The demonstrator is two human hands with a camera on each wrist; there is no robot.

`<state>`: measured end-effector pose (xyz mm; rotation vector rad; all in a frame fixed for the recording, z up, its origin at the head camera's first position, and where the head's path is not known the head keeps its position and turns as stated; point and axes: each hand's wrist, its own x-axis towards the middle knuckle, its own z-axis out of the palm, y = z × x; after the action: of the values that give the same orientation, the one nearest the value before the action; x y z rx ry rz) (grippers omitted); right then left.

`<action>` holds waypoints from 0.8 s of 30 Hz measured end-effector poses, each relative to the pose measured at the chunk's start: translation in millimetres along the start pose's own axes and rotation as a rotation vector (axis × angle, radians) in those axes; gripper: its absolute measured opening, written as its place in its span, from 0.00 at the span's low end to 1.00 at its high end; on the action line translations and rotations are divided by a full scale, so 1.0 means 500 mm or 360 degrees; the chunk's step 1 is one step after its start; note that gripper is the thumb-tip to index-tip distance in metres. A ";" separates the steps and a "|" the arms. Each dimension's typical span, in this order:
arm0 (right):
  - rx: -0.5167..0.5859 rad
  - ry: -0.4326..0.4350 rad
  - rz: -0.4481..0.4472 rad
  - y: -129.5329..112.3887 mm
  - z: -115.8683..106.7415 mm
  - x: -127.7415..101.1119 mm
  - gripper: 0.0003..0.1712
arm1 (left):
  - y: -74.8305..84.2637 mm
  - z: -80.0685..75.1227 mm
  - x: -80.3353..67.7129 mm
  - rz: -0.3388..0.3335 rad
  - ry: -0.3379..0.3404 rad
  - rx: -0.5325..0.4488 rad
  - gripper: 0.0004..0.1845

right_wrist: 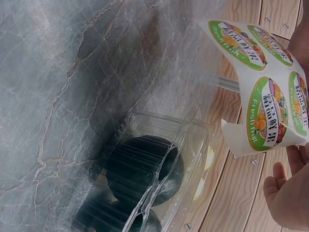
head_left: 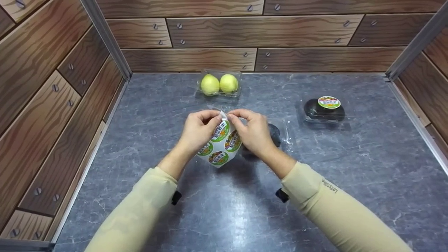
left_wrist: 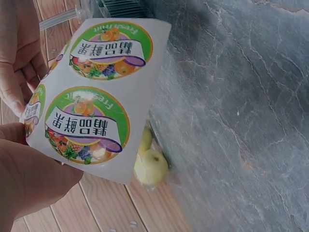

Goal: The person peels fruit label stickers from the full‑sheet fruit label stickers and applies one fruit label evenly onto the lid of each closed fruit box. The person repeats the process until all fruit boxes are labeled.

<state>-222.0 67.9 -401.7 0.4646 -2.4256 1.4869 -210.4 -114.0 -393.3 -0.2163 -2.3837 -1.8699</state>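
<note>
Hands, left (head_left: 197, 129) and right (head_left: 253, 131), raised together, each pinching sticker sheet (head_left: 220, 145).

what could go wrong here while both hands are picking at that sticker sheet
The left hand and right hand pinch the top edge of the curled sticker sheet; a label may tear or crease as it peels. The sheet hangs just above the clear box of dark fruit, so a loose sticker could catch there crooked or fold onto itself.

Sticker sheet (left_wrist: 104, 92) with round labels, each reading "Fresh fruit" and "精品鲜果", same round label on dark-fruit clamshell (head_left: 324, 110), print there illegible
</note>
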 end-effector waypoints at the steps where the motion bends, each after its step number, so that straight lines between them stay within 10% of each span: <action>1: 0.0004 0.0001 0.0007 -0.001 0.000 0.000 0.08 | 0.000 -0.001 0.000 0.0000 0.0000 -0.0003 0.10; 24: 0.0125 0.0083 0.0177 0.009 -0.016 0.010 0.08 | -0.008 -0.005 -0.007 -0.0034 0.0027 0.0035 0.09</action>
<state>-227.9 76.2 -399.7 0.3066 -2.3952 1.6232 -207.5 -117.5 -397.3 -0.1732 -2.4033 -1.8459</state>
